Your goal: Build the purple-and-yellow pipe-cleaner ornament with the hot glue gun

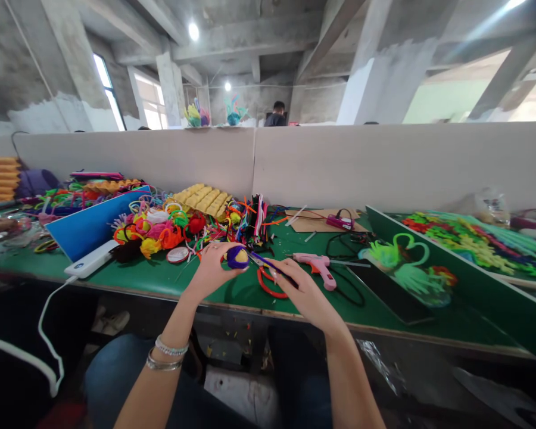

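Near the front edge of the green table, my left hand (211,263) is closed around a small purple ball (238,257) with a pale yellow face. My right hand (301,292) pinches a slim dark purple piece (282,273). A greyish, shiny stretch of it points at the ball; whether it is a tool or a strip, I cannot tell. Under the right fingers lies a red loop (268,289), partly covered by the hand. Just right of that hand rests a pink glue gun (319,267).
Colourful pipe cleaners and pompoms (170,229) are heaped behind my left hand. A white power strip (92,259) and blue board (96,223) stand left. A black phone-like slab (390,292), green fluffy pieces (417,280) and a green divider (455,274) are right. Another person's hand (0,226) is far left.
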Tool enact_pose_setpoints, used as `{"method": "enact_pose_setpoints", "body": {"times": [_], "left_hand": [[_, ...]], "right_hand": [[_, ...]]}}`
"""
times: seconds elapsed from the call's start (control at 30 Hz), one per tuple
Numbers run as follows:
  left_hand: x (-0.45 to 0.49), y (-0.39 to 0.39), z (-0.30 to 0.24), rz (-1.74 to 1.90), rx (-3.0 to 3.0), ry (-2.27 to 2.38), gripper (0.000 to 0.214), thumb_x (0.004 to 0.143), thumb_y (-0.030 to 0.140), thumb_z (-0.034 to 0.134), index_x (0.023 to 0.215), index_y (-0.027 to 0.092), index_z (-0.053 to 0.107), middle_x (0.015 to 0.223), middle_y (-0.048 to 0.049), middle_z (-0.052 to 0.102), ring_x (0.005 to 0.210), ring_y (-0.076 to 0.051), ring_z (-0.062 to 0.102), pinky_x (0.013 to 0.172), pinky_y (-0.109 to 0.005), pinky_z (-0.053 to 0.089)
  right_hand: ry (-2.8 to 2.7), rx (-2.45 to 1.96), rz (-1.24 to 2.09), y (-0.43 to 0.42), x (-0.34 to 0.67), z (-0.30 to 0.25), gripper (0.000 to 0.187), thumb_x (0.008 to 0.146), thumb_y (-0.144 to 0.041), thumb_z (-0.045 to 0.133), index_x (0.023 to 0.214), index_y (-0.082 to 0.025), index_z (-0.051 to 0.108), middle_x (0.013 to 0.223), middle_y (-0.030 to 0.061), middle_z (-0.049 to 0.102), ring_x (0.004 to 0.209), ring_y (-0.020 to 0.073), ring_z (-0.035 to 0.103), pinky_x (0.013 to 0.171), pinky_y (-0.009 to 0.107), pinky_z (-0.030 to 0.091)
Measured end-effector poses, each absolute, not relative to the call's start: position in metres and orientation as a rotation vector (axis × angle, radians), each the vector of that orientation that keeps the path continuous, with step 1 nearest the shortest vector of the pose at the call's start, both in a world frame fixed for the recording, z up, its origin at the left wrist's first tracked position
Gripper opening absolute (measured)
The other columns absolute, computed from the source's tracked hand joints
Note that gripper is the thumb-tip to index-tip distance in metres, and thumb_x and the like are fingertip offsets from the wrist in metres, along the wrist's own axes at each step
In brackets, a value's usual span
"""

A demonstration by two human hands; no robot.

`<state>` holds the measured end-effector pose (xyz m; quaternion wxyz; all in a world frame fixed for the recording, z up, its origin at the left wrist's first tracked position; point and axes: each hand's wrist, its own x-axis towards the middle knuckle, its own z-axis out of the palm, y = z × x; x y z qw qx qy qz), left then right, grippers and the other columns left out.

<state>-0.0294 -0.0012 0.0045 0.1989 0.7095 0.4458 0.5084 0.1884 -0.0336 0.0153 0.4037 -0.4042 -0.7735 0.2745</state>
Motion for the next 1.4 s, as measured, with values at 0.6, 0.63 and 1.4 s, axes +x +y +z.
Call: {"method": "enact_pose_setpoints", "body": {"times": [0.6, 0.63, 1.4], "left_hand": [[-0.021, 0.002, -0.006, 1.483, 2.768, 1.236, 0.047, 0.072, 0.039, 0.065, 0.11, 0.018, 0.046, 0.106, -0.0083, 0.064, 0.103, -0.02, 0.06, 0.101, -0.044, 0.038], [-0.02, 0.001, -0.006, 1.5, 2.778, 1.211, 0.046, 0.073, 0.038, 0.064, 0.109, 0.018, 0.046, 0.106, -0.0084, 0.064, 0.103, -0.02, 0.059, 0.101, -0.044, 0.039], [-0.009, -0.005, -0.006, 1.531, 2.78, 1.149, 0.051, 0.08, 0.031, 0.057, 0.128, 0.023, 0.041, 0.12, -0.009, 0.058, 0.113, -0.021, 0.052, 0.101, -0.043, 0.04]], "right_hand": [[-1.902, -1.074, 0.059, -0.037, 0.173, 0.011, 0.024, 0.09, -0.029, 0.043, 0.087, -0.019, 0.065, 0.074, 0.0021, 0.058, 0.075, 0.0144, 0.056, 0.068, 0.024, 0.042], [-1.905, -1.057, 0.021, -0.037, 0.174, 0.01, 0.023, 0.09, -0.028, 0.043, 0.088, -0.019, 0.065, 0.074, 0.0023, 0.059, 0.075, 0.0144, 0.056, 0.068, 0.024, 0.042], [-1.88, -1.018, -0.234, -0.037, 0.177, 0.011, 0.02, 0.088, -0.029, 0.048, 0.08, -0.019, 0.064, 0.068, 0.0025, 0.055, 0.069, 0.0146, 0.052, 0.065, 0.026, 0.041]]}}
